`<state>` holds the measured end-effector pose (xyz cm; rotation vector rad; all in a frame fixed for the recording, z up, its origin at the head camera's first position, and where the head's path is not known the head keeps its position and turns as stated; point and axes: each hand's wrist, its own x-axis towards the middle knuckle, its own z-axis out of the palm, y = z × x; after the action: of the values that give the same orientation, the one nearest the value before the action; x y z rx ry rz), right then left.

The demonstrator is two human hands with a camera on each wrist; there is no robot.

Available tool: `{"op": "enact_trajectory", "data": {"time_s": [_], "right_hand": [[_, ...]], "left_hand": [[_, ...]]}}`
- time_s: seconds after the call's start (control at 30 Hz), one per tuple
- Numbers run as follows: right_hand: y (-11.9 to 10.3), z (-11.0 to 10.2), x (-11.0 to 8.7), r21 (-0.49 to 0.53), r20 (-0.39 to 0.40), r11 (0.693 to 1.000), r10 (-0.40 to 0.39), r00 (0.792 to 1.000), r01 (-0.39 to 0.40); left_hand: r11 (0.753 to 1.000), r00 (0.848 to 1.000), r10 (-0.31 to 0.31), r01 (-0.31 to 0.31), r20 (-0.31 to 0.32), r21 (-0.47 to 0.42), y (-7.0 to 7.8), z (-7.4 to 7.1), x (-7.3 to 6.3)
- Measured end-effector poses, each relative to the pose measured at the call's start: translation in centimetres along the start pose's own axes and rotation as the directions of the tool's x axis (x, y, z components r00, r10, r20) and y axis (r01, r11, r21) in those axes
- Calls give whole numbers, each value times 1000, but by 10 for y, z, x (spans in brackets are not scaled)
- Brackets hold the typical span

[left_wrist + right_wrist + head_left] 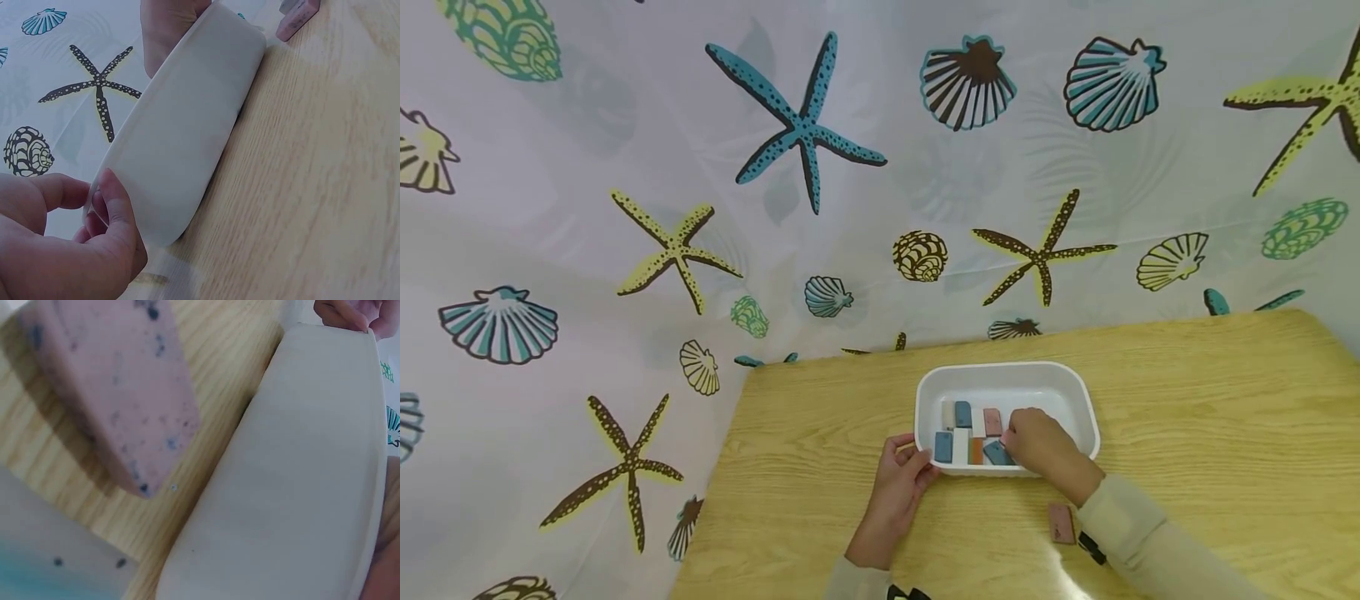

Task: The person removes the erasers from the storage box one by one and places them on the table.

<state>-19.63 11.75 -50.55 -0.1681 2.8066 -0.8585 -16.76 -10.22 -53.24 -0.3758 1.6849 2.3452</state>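
We note L fingers (117,201) pinching white tray (1037,395) rim, R fingers (1024,429) at tilted blue block (996,452) inside tray, grip unclear; block prob. light, firm, non-slip, best held by long sides.

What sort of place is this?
Likely a makeshift indoor tabletop workspace; the wider room isn't visible. A white fabric-like curtain printed with starfish and shells hangs behind a light wood-grain table, where a white rounded-rectangular plastic-looking tray holds small blue, white and pink rectangular blocks.
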Motion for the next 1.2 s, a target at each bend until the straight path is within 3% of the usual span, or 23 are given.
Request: {"op": "enact_trajectory", "data": {"time_s": [0.2,0.43,0.5,0.57,0.63,0.7,0.87,0.97,1.03,1.1,1.2], "right_hand": [[5,0,-2,42,-51,999,-27,998,29],[11,-1,-6,138,-49,990,-25,998,32],[12,-3,-7,191,-53,980,-40,998,50],[12,-5,-8,313,-20,948,-52,998,55],[11,-9,-9,477,42,878,-56,998,29],[10,-14,-11,634,116,773,-60,991,-28],[13,-22,-17,878,232,463,-189,954,-122],[15,-24,-20,945,272,252,-256,928,-208],[15,-26,-21,956,288,137,-264,921,-259],[15,-28,-23,955,296,63,-267,917,-290],[14,-31,-28,949,309,19,-255,916,-314]], "left_hand": [[1000,1000,6,-6,10,-3,-1,0,0],[1000,1000,7,-7,7,10,-2,-1,-1],[1000,1000,14,-14,10,8,-3,-1,-1],[1000,1000,21,-21,13,1,-4,-2,-1],[999,999,31,-31,18,4,-5,-3,-2],[999,999,36,-36,21,8,-5,-4,-2],[1000,1000,20,-20,14,-4,-4,-4,-2],[1000,1000,18,-18,13,-5,-3,-3,-2],[1000,1000,17,-17,13,-7,-3,-4,-2],[1000,1000,17,-17,14,-11,-3,-4,-2],[1000,1000,19,-19,17,-15,-4,-4,-2]]}}
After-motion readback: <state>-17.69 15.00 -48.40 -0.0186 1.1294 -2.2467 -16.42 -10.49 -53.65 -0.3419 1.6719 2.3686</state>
